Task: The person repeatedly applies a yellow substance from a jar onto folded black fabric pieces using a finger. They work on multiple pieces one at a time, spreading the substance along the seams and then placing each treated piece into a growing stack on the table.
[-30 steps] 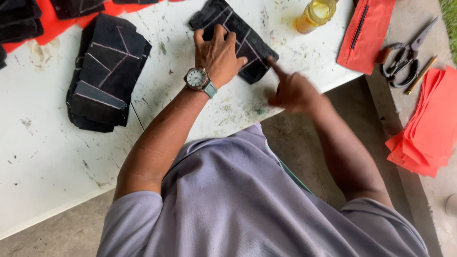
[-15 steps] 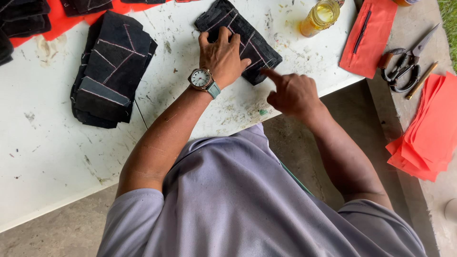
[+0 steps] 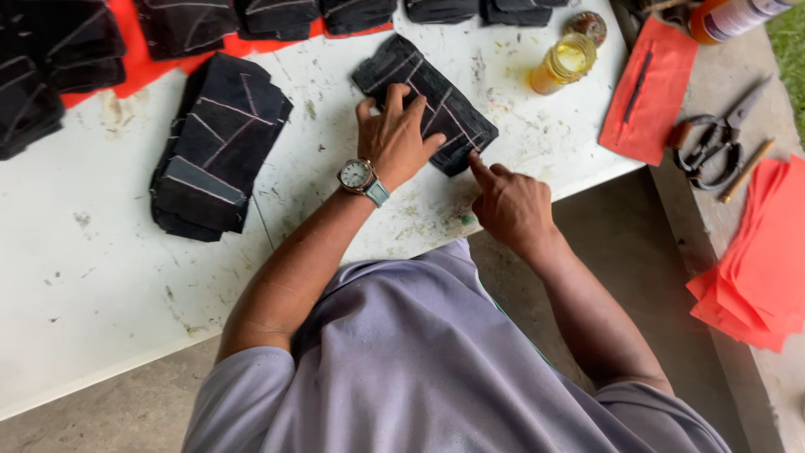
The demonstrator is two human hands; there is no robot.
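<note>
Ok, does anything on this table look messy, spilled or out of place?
The white table is blotched with stains and smears, thickest near the jar of yellow liquid. No fresh spill shows. The scissors lie off on the side ledge.

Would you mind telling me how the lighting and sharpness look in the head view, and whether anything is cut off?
Head view: soft, even daylight with only faint shadows; left hand and right hand on the dark fabric piece are sharp; mild glare on the white table; the bottle is cropped at the top edge.
</note>
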